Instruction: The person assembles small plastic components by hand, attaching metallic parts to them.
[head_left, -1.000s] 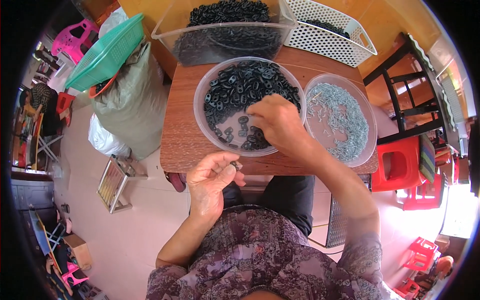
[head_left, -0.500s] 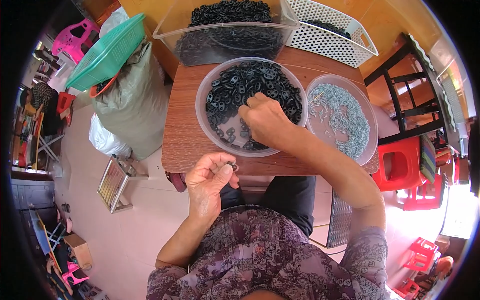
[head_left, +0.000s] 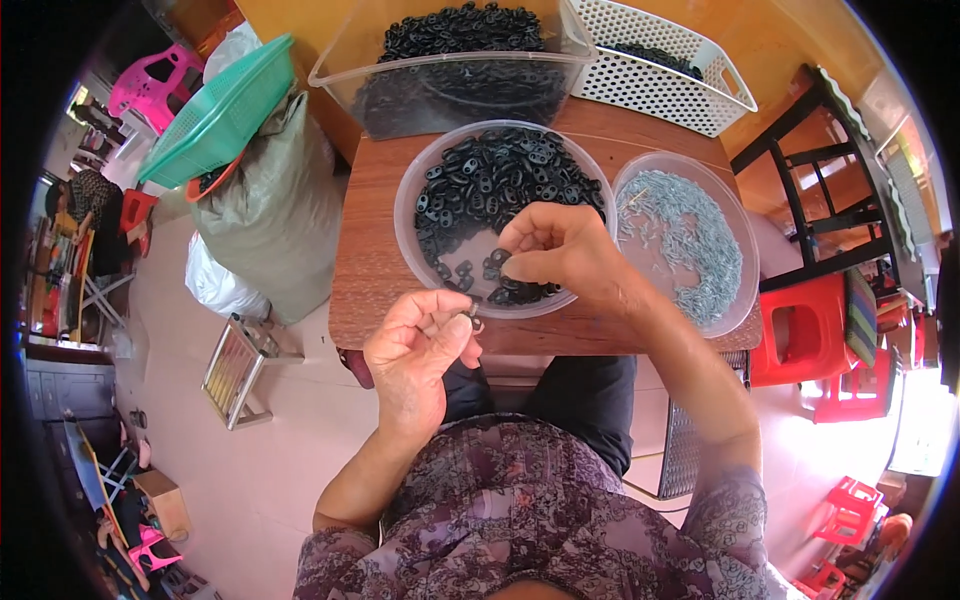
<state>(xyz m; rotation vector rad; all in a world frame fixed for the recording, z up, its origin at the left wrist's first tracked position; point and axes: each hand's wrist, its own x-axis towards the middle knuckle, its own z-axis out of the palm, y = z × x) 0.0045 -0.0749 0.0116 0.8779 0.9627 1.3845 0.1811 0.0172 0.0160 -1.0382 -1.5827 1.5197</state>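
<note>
My left hand (head_left: 410,350) is closed just off the table's front edge, pinching a small dark piece (head_left: 470,316) between thumb and fingertips. Over the front right of a round clear tub (head_left: 408,240), my right hand (head_left: 570,255) is curled, thumb and fingertips drawn together. Whether a part sits between them I cannot make out. Black oval parts with two holes (head_left: 490,175) are heaped in the tub, and part of its bottom shows near the front. To the right, a shallow round tray (head_left: 683,272) holds many small silvery screws (head_left: 715,270).
Behind the tub stand a clear bin (head_left: 450,58) of black parts and a white perforated basket (head_left: 650,92). Left of the wooden table (head_left: 365,270) are a full sack (head_left: 265,220) and a green basket (head_left: 220,115). Red stools (head_left: 795,330) stand at the right.
My right hand has drawn back from the heap, toward the right and nearer me, with its palm side turned more into view. My left hand keeps its pinch and has barely moved.
</note>
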